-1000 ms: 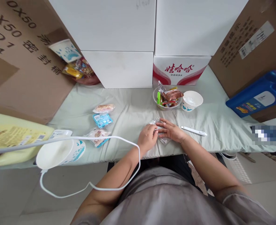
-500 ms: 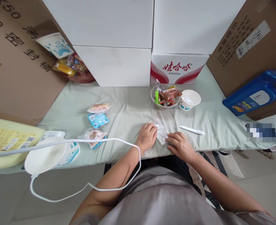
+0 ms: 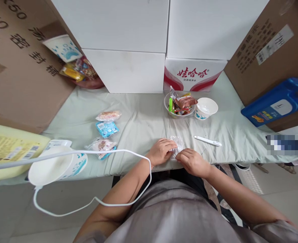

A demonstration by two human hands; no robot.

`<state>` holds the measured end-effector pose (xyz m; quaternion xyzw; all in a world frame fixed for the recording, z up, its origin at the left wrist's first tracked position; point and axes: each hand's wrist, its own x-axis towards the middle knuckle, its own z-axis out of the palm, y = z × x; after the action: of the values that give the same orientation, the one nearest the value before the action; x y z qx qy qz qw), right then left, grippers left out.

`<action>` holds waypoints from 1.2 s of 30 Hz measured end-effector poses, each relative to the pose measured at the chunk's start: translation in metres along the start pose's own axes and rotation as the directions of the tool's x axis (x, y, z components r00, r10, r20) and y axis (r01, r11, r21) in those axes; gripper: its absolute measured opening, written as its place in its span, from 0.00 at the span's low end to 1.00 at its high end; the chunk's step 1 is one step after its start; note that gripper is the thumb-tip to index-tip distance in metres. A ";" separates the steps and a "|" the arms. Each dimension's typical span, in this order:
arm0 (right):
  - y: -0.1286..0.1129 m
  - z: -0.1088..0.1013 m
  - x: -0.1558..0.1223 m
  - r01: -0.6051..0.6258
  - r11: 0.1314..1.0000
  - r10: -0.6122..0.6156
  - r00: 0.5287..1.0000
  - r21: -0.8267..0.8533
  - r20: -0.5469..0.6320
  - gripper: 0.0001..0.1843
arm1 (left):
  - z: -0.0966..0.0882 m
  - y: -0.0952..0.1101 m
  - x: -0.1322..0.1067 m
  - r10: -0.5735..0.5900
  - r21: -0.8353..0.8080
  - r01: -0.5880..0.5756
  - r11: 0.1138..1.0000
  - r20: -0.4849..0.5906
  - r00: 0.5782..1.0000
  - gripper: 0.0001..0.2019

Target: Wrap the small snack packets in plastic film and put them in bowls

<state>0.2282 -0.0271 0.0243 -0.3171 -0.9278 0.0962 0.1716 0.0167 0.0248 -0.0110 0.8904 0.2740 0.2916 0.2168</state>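
Observation:
A small crinkled clear plastic bag (image 3: 177, 141) lies on the cloth near the front edge, between my two hands. My left hand (image 3: 162, 150) comes over it from the left, its fingers bent together and gripping that side. From the right, my right hand (image 3: 193, 162) pinches the lower part of the bag with curled fingers. What the fingertips hold underneath is partly hidden by the hands. A white pen-like utility cutter (image 3: 207, 140) rests on the cloth to the right, apart from my right hand.
Snack packets fill a clear bowl (image 3: 179, 113) beside a paper cup (image 3: 206, 108). On the left lie a blue packet (image 3: 107, 129) and other wrapped snacks. A white cable (image 3: 128, 152) loops across the left. A blue bottle (image 3: 272, 102) leans at right; white boxes (image 3: 128, 72) stand behind.
Both hands have drawn closer together around the plastic bag, the left moving right and the right moving slightly left and down. The bag looks more bunched up. The view has shifted slightly.

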 end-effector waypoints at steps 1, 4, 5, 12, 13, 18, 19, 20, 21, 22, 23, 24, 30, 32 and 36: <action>0.003 0.000 0.003 -0.031 1.000 0.031 1.000 0.000 -0.002 0.12 | 0.001 -0.001 -0.001 -0.010 -0.015 0.010 1.000 -0.009 1.000 0.17; 0.015 0.001 0.018 -0.218 0.975 0.217 0.975 -0.040 -0.039 0.14 | 0.005 -0.004 -0.003 -0.053 -0.049 0.050 0.998 -0.066 0.996 0.30; 0.020 0.002 0.024 -0.303 0.951 0.300 0.953 -0.067 -0.049 0.15 | 0.006 -0.005 -0.003 -0.068 -0.059 0.063 0.996 -0.087 0.994 0.33; 0.042 0.024 0.052 -0.548 0.793 0.562 0.827 -0.266 -0.025 0.15 | 0.008 -0.005 -0.003 -0.148 -0.076 0.140 0.987 -0.111 0.983 0.33; 0.042 0.028 0.052 -0.541 0.794 0.554 0.832 -0.278 -0.034 0.15 | 0.006 -0.003 -0.002 -0.147 -0.062 0.141 0.988 -0.103 0.984 0.29; 0.046 0.035 0.048 -0.525 0.812 0.525 0.848 -0.256 -0.076 0.15 | -0.001 0.003 0.003 -0.138 0.090 0.142 0.986 -0.054 0.989 0.09; 0.047 0.034 0.048 -0.530 0.813 0.527 0.846 -0.242 -0.080 0.15 | -0.001 0.004 0.004 -0.153 0.123 0.159 0.980 -0.058 0.987 0.08; 0.048 0.032 0.047 -0.535 0.814 0.528 0.844 -0.228 -0.094 0.15 | 0.000 0.004 0.005 -0.168 0.148 0.175 0.973 -0.064 0.984 0.07; 0.049 0.029 0.046 -0.538 0.815 0.524 0.843 -0.216 -0.123 0.14 | 0.001 0.004 0.005 -0.179 0.164 0.188 0.968 -0.067 0.982 0.06; 0.050 0.025 0.045 -0.540 0.816 0.514 0.841 -0.206 -0.167 0.13 | 0.002 0.004 0.005 -0.185 0.172 0.194 0.966 -0.067 0.980 0.05; 0.050 0.020 0.044 -0.538 0.819 0.497 0.839 -0.199 -0.223 0.12 | 0.003 0.003 0.005 -0.187 0.175 0.196 0.965 -0.065 0.980 0.05; 0.049 0.016 0.043 -0.531 0.826 0.473 0.836 -0.190 -0.278 0.11 | 0.004 0.003 0.005 -0.187 0.174 0.195 0.965 -0.065 0.980 0.05; 0.030 0.023 0.032 -0.275 0.957 0.259 0.952 -0.086 -0.161 0.13 | 0.007 -0.001 0.005 -0.192 0.127 0.210 0.970 -0.137 0.972 0.10; 0.024 0.035 0.030 -0.273 0.958 0.261 0.956 -0.089 -0.132 0.15 | 0.007 -0.001 0.004 -0.203 0.098 0.221 0.970 -0.167 0.965 0.09; 0.026 0.036 0.029 -0.269 0.962 0.262 0.956 -0.042 -0.130 0.13 | 0.005 0.000 0.002 -0.217 0.073 0.232 0.970 -0.167 0.962 0.08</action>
<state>0.2073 0.0090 -0.0089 -0.4489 -0.8669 0.0710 0.2046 0.0211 0.0248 -0.0136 0.8367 0.4025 0.3219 0.1851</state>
